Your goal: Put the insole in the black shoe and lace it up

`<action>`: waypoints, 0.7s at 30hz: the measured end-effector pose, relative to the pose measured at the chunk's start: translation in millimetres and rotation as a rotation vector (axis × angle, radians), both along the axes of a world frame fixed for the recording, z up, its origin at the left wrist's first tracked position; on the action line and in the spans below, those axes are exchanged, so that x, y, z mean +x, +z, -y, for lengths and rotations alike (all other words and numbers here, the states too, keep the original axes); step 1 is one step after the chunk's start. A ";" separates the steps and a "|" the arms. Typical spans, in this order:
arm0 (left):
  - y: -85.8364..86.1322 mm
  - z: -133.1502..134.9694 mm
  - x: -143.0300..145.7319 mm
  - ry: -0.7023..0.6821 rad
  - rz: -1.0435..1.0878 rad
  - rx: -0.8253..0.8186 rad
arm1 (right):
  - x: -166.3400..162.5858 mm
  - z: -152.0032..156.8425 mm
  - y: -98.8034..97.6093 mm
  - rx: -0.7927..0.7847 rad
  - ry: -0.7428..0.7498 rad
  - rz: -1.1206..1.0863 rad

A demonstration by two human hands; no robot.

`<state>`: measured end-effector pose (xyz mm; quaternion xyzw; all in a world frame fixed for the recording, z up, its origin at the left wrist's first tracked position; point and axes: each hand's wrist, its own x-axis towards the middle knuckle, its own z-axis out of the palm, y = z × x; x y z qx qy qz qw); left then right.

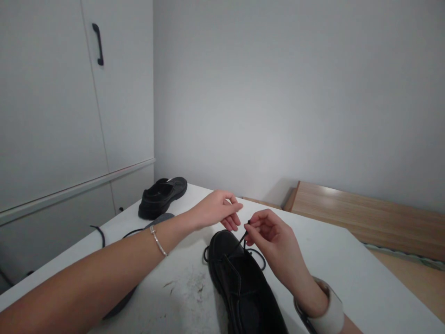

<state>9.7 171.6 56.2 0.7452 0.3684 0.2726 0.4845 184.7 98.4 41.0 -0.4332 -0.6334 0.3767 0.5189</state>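
A black lace-up shoe lies on the white table just in front of me, toe pointing away. My right hand hovers over its toe end and pinches the black lace between thumb and forefinger, pulling it up. My left hand, with a thin bracelet on the wrist, is held just left of the lace tip with fingers loosely curled and nothing in them. A loop of lace hangs beside the shoe.
A second black shoe sits at the table's far left corner. A dark flat insole and a black cord lie near the left edge. White cupboards stand to the left, a wooden surface to the right.
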 end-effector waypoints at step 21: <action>-102.8 -98.1 2.3 -0.325 -0.393 0.085 | 4.1 11.2 15.0 0.052 0.016 0.380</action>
